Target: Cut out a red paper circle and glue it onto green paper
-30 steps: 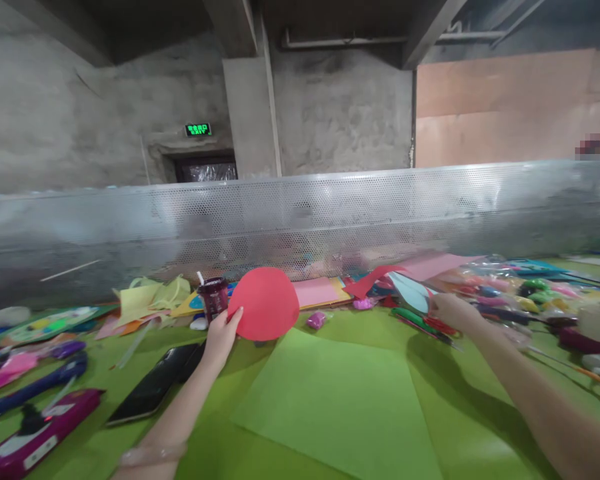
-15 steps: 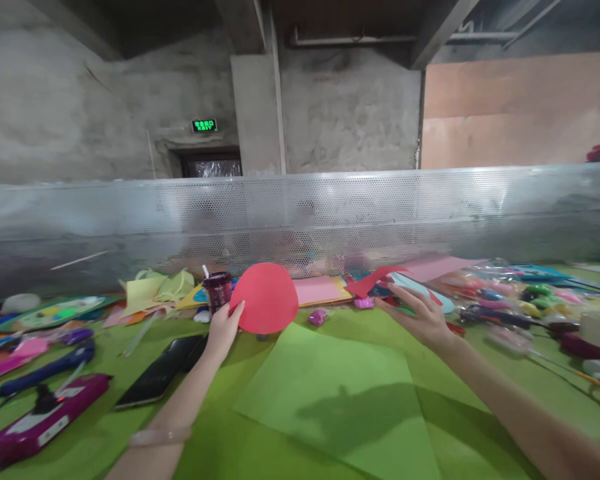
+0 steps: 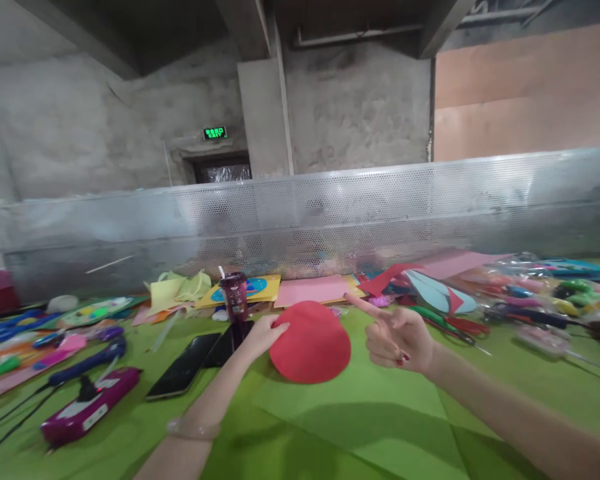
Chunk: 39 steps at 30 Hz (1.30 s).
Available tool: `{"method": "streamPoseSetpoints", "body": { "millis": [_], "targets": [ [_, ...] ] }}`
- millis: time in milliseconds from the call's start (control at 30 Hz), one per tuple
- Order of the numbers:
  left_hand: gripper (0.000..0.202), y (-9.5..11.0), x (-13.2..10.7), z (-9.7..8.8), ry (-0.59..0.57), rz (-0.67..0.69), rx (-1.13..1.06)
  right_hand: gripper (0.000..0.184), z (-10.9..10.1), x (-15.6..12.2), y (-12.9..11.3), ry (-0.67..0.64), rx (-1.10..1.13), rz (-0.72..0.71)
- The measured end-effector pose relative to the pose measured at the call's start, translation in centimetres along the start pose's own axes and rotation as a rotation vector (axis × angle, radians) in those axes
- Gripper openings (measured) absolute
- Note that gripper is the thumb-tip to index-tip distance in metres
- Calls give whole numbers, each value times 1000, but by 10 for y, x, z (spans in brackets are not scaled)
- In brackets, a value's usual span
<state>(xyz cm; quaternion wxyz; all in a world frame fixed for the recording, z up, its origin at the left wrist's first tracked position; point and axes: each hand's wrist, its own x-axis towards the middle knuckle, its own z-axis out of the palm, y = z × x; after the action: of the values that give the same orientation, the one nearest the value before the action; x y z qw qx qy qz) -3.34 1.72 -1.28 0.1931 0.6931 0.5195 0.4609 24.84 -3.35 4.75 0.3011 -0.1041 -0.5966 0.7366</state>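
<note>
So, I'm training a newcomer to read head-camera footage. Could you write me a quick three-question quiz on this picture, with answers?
1. Multiple choice: what shape is the red paper in the left hand?
a) star
b) triangle
c) roughly round

2. True or false: the right hand is wrapped around the dark cup.

3. Fill the gap: a white ____ sticks up out of that cup.

Key:
1. c
2. False; the cup stands over on the person's left, apart from the right hand.
3. straw
</note>
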Motion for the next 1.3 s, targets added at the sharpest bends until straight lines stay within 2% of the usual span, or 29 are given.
{"method": "streamPoseSetpoints", "body": {
  "millis": [133, 233, 367, 533, 633, 800, 867, 1067, 1300],
  "targets": [
    [20, 16, -4, 3, 170, 147, 179, 46, 19, 34, 10, -169, 170, 35],
    [18, 37, -10, 4, 179, 266, 242, 34, 25, 61, 20, -208, 267, 32],
    [21, 57, -20, 16, 185, 349, 259, 24, 17, 78, 39, -180, 386, 32],
    [17, 63, -28, 30, 131, 399, 234, 16, 5, 73, 54, -108, 441, 70],
    [16, 64, -29, 28, 121, 439, 190, 12, 7, 69, 54, 21, 433, 68],
    [9, 63, -28, 23, 205, 423, 167, 10, 9, 70, 52, 250, 402, 10],
    [9, 62, -28, 23, 183, 418, 168, 9, 6, 71, 52, 325, 387, -4],
    [9, 64, -32, 28, 83, 417, 144, 8, 3, 73, 52, 346, 401, -21],
    [9, 64, -32, 28, 51, 424, 121, 7, 7, 72, 51, 309, 416, -7]
  ]
}}
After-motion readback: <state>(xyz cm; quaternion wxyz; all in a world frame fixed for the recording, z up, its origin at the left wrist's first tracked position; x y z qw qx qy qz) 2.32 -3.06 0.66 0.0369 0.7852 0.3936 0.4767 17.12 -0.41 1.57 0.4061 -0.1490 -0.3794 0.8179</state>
